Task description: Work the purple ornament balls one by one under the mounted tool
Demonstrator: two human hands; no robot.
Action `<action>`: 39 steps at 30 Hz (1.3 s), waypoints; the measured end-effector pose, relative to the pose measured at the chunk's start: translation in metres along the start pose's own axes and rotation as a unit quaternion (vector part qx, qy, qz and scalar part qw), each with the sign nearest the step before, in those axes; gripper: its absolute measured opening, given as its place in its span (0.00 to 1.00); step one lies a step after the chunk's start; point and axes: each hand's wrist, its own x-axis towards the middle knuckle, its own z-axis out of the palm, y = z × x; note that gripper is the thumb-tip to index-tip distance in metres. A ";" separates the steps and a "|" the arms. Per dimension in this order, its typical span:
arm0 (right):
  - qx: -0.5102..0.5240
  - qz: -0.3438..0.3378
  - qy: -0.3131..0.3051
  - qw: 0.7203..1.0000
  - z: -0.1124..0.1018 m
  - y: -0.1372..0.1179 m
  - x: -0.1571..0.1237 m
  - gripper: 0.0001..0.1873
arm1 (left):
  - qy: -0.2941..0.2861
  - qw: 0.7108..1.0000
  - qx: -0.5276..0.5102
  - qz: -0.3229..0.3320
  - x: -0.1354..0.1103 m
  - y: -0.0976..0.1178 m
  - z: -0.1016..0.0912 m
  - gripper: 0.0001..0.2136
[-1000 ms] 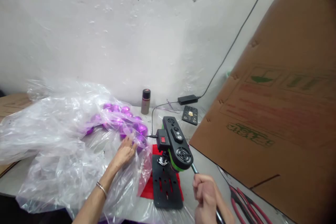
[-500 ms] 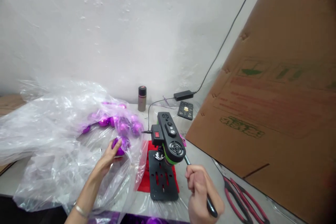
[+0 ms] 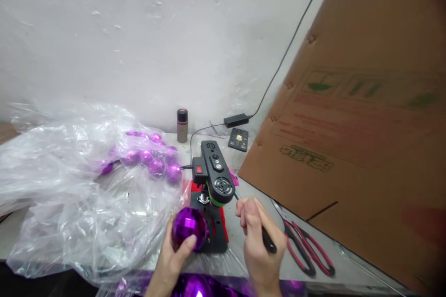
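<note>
My left hand [image 3: 169,257] is wrapped round a shiny purple faceted ball ornament [image 3: 189,225], thumb on its front. The ball is over the left part of the slotted black base plate [image 3: 219,242] of a small black-and-green bench machine [image 3: 215,169], just left of and below its head. My right hand [image 3: 263,246] is closed round the black-gripped lever [image 3: 269,242] on the machine's right side. Whether the ball touches the plate is hard to tell. Under the plate shows some red material [image 3: 223,222].
Clear plastic sheeting [image 3: 80,199] with several purple balls [image 3: 156,164] spreads to the left. A dark-capped bottle [image 3: 182,126], power adapter [image 3: 237,119] and small black device [image 3: 239,139] stand behind. Red-handled shears [image 3: 308,250] and a large carton [image 3: 365,148] are right. More purple balls [image 3: 200,286] lie below the edge.
My left hand has brought the purple ball from the plastic sheeting rightward and nearer, to the machine's base plate. My right hand still grips the lever. The whole view has shifted slightly.
</note>
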 end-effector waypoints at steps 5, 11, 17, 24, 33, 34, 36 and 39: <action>0.005 0.002 -0.025 1.000 -0.003 0.004 -0.004 0.22 | -0.008 0.964 0.249 0.095 0.030 -0.040 0.015 0.40; 0.019 -0.009 -0.030 0.999 -0.005 0.006 -0.007 0.20 | -0.039 0.920 0.334 0.199 0.046 -0.048 0.019 0.36; 0.020 -0.004 -0.030 0.999 -0.005 0.006 -0.008 0.20 | -0.069 0.901 0.375 0.207 0.050 -0.041 0.028 0.35; 0.019 0.007 -0.029 0.999 -0.006 0.008 -0.009 0.20 | -0.097 0.891 0.402 0.186 0.053 -0.043 0.032 0.38; 0.015 -0.006 -0.016 1.000 -0.005 0.005 -0.010 0.21 | -0.120 0.938 0.285 0.157 0.054 -0.042 0.044 0.31; 0.015 -0.011 -0.014 1.000 -0.004 0.007 -0.012 0.21 | -0.115 0.941 0.277 0.153 0.054 -0.043 0.046 0.31; 0.015 -0.017 -0.005 1.000 -0.003 0.013 -0.018 0.21 | -0.107 0.946 0.267 0.148 0.054 -0.044 0.046 0.32; 0.024 -0.015 0.018 0.999 -0.001 0.026 -0.031 0.21 | -0.103 0.948 0.263 0.147 0.054 -0.046 0.046 0.32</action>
